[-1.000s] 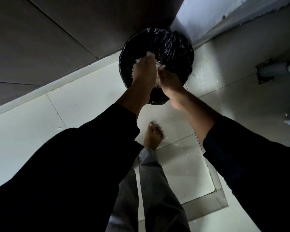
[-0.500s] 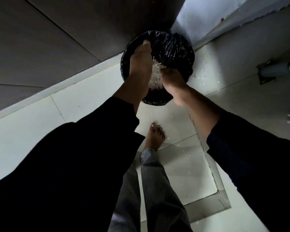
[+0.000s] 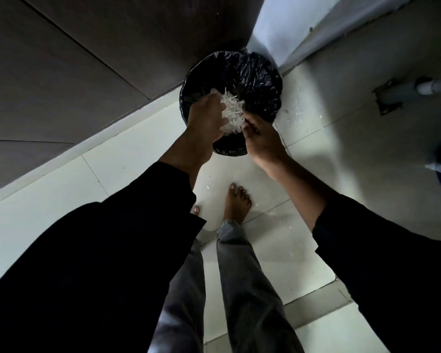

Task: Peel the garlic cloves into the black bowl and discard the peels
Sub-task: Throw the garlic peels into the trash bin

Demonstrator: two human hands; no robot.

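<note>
I am standing over the bin [image 3: 255, 80], which is lined with a crinkled black bag and sits on the pale tiled floor [image 3: 311, 138] in the corner where a dark cabinet front [image 3: 92, 54] meets a lighter wall [image 3: 285, 24]. Both of my arms, in black sleeves, reach forward and down, so my hands meet above the near part of the bin's mouth. Between them I hold a white bunch of garlic peels [image 3: 231, 113]. My left hand [image 3: 206, 118] has its fingers curled round the left side of the bunch, its back turned up toward me. My right hand [image 3: 261, 137] cups the right and lower side, with fingertips bent in against the papery scraps. The peels stand out bright against the black liner directly beneath them. A few small white flecks lie scattered on the tiles to the right of the bin and near my feet. My bare right foot [image 3: 237, 205] stands on the tile just behind the bin, and only the toes of my left foot show past the edge of my left sleeve. A grey pipe [image 3: 423, 89] runs off at the right edge.
</note>
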